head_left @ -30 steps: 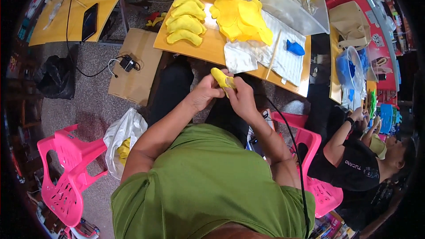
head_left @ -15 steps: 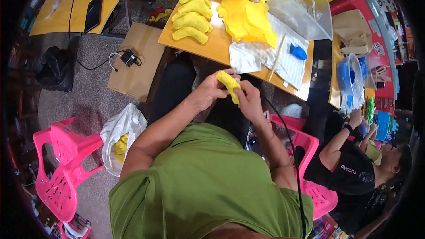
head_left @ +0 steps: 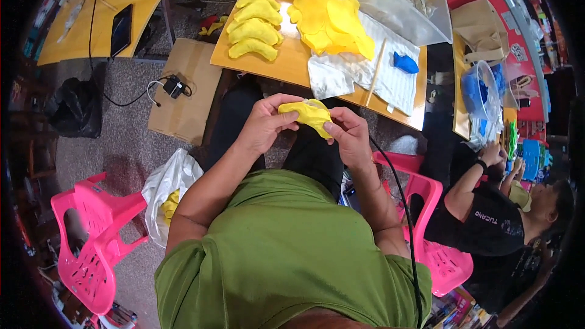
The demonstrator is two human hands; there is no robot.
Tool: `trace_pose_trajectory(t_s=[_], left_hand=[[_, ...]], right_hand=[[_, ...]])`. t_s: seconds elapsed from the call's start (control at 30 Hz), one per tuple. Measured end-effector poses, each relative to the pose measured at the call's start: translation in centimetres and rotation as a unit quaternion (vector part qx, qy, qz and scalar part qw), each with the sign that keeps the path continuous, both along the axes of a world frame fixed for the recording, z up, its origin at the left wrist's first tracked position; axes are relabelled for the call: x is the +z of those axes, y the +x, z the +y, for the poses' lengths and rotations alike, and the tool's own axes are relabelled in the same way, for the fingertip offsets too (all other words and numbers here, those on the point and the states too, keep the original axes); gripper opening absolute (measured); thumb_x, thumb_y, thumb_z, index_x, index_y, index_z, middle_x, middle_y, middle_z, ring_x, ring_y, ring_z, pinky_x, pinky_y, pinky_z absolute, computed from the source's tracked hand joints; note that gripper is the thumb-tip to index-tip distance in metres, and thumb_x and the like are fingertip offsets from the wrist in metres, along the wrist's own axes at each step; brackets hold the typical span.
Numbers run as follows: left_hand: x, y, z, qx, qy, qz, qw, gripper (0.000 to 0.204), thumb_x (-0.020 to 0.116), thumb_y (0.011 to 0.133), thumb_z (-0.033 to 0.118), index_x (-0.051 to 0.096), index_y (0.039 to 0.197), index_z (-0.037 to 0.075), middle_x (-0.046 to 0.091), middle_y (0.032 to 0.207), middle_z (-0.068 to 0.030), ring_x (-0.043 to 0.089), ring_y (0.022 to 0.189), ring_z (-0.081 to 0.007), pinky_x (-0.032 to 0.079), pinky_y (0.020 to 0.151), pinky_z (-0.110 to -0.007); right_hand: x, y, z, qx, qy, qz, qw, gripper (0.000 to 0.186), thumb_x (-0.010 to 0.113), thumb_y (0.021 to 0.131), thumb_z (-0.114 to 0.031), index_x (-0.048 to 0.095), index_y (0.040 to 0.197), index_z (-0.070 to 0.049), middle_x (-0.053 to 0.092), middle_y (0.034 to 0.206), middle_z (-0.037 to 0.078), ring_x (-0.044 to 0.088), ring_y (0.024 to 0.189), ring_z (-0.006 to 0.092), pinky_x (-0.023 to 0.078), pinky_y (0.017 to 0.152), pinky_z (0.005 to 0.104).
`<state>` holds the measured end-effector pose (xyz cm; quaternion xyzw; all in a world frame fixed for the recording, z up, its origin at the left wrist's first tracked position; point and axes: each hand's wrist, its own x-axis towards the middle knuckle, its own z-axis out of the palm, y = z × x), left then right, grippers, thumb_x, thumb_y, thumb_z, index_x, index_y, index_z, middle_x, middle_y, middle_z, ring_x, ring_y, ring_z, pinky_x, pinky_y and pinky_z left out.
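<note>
Over my lap, both hands hold a yellow banana-shaped soft piece (head_left: 309, 114), one at each end. My left hand (head_left: 266, 123) pinches its left end between thumb and fingers. My right hand (head_left: 350, 135) grips the right end, thumb on top. Along the upper edge of the piece, a pale patch shows, perhaps an opening; I cannot tell what is inside. On the wooden table (head_left: 292, 78) ahead lie several finished-looking yellow stuffed bananas (head_left: 256, 27) in a stack. Right of them is a pile of flat yellow pieces (head_left: 334, 23).
A white cloth (head_left: 390, 79) bears a thin wooden stick (head_left: 376, 73) and a blue fish-shaped piece (head_left: 405, 63). Behind stands a clear plastic bin (head_left: 405, 15). Pink chairs (head_left: 91, 250) flank me; a white bag (head_left: 167, 192) sits at my left. Another person (head_left: 475, 219) works at right.
The yellow piece has turned from steeply slanted to nearly level, and its pale upper edge now shows. My hands have moved apart toward its two ends.
</note>
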<state>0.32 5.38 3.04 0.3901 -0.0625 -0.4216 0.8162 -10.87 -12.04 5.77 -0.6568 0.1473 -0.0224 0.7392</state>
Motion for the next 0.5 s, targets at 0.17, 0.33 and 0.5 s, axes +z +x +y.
trace_pose_trajectory(t_s=[0.17,0.33,0.5], left_hand=[[1.0,0.8,0.8,-0.076,0.091,-0.138,0.983,0.027,0.064,0.085,0.009,0.060,0.110,-0.001,0.066,0.093,-0.0089,0.064,0.070,-0.0122,0.051,0.059,-0.020],[1.2,-0.1,0.8,-0.041,0.091,-0.106,0.989,0.027,0.064,0.085,0.010,0.060,0.110,-0.002,0.067,0.090,-0.0090,0.065,0.071,-0.0135,0.051,0.058,-0.020],[1.6,-0.1,0.6,-0.014,0.096,-0.190,0.977,0.023,0.061,0.086,0.005,0.062,0.107,-0.003,0.067,0.093,-0.0119,0.066,0.076,-0.0159,0.054,0.060,-0.023]], right_hand=[[0.3,0.3,0.3,0.005,-0.049,-0.023,0.999,0.022,0.064,0.085,-0.010,0.060,0.104,0.001,0.061,0.086,0.002,0.054,0.069,0.0048,0.045,0.056,0.0192],[1.1,0.3,0.6,-0.021,-0.023,-0.001,1.000,0.020,0.066,0.082,-0.006,0.061,0.100,0.000,0.059,0.083,0.001,0.053,0.070,0.0063,0.044,0.059,0.0202],[1.2,0.1,0.2,0.019,-0.230,-0.133,0.964,0.018,0.067,0.077,-0.004,0.060,0.092,0.002,0.056,0.076,0.006,0.055,0.067,0.0124,0.041,0.057,0.0236]])
